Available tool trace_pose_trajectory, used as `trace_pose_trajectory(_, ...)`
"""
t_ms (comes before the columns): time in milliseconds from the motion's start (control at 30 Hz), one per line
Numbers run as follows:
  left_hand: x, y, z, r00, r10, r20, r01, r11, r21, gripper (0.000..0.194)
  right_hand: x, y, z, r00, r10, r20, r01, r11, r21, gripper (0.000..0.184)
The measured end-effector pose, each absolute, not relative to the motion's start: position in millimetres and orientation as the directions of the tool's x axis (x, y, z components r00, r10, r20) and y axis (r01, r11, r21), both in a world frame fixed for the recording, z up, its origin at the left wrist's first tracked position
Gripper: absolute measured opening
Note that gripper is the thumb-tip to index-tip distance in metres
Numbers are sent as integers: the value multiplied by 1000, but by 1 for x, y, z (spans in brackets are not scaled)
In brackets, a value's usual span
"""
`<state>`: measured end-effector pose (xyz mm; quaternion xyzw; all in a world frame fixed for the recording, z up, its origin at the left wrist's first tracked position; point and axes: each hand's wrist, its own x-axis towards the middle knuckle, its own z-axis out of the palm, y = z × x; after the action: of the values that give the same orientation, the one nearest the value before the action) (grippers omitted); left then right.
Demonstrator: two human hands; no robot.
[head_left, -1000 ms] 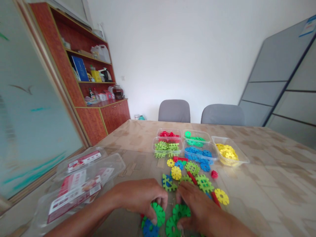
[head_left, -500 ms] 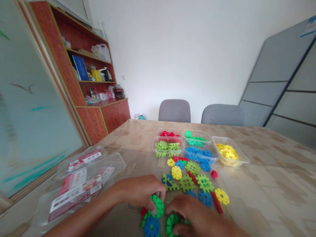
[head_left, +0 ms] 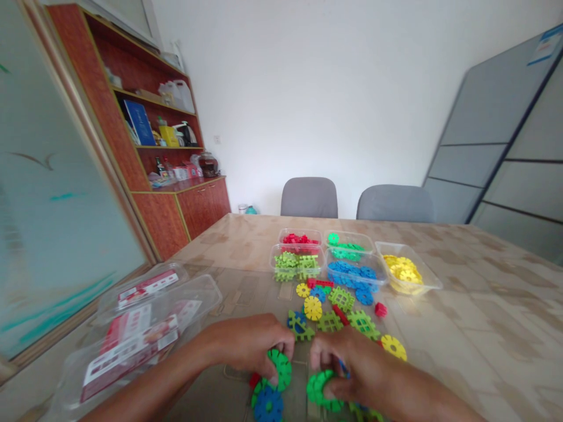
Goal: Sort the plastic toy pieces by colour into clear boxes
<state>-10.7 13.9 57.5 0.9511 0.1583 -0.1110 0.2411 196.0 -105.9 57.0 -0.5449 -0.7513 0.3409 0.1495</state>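
Low in the frame, just right of the bottom centre, both hands work close together above the desk (head_left: 466, 305). The left hand (head_left: 255, 341) pinches a green notched disc (head_left: 284, 372) between thumb and fingers, near a blue disc (head_left: 269, 403) at the bottom edge. Beside it, the right hand (head_left: 354, 358) grips green discs (head_left: 317, 388); whether they are joined, I cannot tell. Beyond the hands, yellow discs (head_left: 313, 308) and lime lattice pieces (head_left: 361, 323) lie scattered before clear tubs (head_left: 433, 280) of sorted pieces, right of centre. Transparent lids (head_left: 210, 291) lie at lower left.
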Motion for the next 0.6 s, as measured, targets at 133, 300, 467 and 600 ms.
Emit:
trace_pose_trajectory(133,-10,15,54,935,236,-266,338,-824,455,29,214,-108,44,-359,918,-167,776,195,-600,41)
trace_pose_trajectory(300,-9,14,56,944,249,-219,328,-787,522,20,216,-115,34,-357,918,-174,805,207,-556,55)
trace_pose_trajectory(467,-3,12,56,934,338,-118,337,-719,607,16,209,-114,43,-328,926,-185,809,174,-562,53)
trace_pose_trajectory(600,4,12,40,899,426,-105,333,-506,796,12,206,-99,36,-310,947,-85,751,189,-632,31)
